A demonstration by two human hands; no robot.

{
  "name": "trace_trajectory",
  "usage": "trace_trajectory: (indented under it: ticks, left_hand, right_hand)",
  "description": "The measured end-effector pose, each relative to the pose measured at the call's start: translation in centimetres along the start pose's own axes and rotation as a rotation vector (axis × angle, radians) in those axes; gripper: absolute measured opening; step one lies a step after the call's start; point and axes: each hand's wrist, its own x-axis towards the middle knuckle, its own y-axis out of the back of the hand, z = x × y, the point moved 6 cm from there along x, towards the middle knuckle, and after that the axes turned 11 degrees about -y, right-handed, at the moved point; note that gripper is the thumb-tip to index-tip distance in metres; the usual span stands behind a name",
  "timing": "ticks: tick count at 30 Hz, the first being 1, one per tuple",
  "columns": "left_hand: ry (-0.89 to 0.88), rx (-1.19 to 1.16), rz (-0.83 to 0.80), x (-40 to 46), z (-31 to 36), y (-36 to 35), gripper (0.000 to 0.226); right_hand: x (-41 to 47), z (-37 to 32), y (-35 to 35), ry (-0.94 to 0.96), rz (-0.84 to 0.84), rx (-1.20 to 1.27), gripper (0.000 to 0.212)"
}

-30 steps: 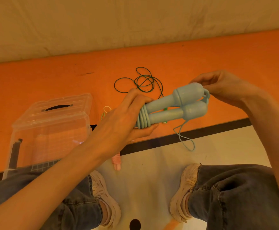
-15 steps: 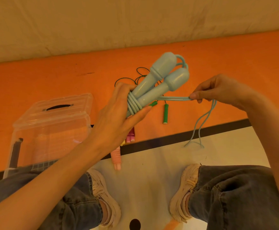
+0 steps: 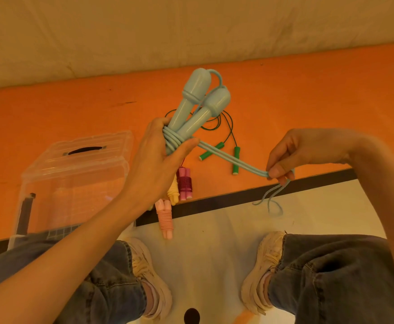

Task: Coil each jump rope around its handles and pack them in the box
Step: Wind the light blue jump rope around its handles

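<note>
While we're crouched with both knees point(image 3: 345, 277) up and our sneakers point(image 3: 260, 274) on the white mat point(image 3: 214, 265), our left hand point(image 3: 158, 160) has its grip curled tight round the two light-blue handles point(image 3: 197, 106), right where the blue rope point(image 3: 233, 160) is already wound a few turns. Our right hand point(image 3: 292, 155) pinches the doubled blue rope pulled taut off to the right, loose tail dangling below. Just past our feet lie three coiled ropes: peach point(image 3: 165, 220), yellow point(image 3: 173, 192), pink point(image 3: 185, 183). Left sits the clear plastic box point(image 3: 74, 178), lid on. Farther out on the orange floor point(image 3: 50, 118) is the uncoiled green rope point(image 3: 235, 160).
</note>
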Motion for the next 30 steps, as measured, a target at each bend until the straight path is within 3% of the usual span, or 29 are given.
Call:
trace_trajectory:
  ticks: [8, 13, 18, 27, 30]
  left_hand:
    - [-0.001, 0.04, -0.009, 0.3, -0.1, 0.0, 0.042]
    - [-0.102, 0.377, -0.096, 0.4, 0.2, -0.1, 0.067]
    - [-0.251, 0.666, -0.197, 0.3, 0.9, -0.5, 0.086]
    - [-0.345, 0.756, -0.279, 0.1, 0.9, -1.2, 0.098]
    - [-0.342, 0.81, -0.303, -0.3, 0.9, -1.8, 0.09]
  right_hand:
    - [-0.6, -1.5, -1.5, 0.092, -0.142, 0.034, 0.014]
    - [-1.1, -2.1, -1.6, 0.188, -0.186, 0.104, 0.012]
    - [-1.7, -2.2, -0.9, 0.324, -0.182, 0.202, 0.027]
    - [-2.0, -2.6, -0.6, 0.434, -0.212, 0.347, 0.024]
    - [-1.8, -3.2, -1.5, 0.443, -0.239, 0.329, 0.025]
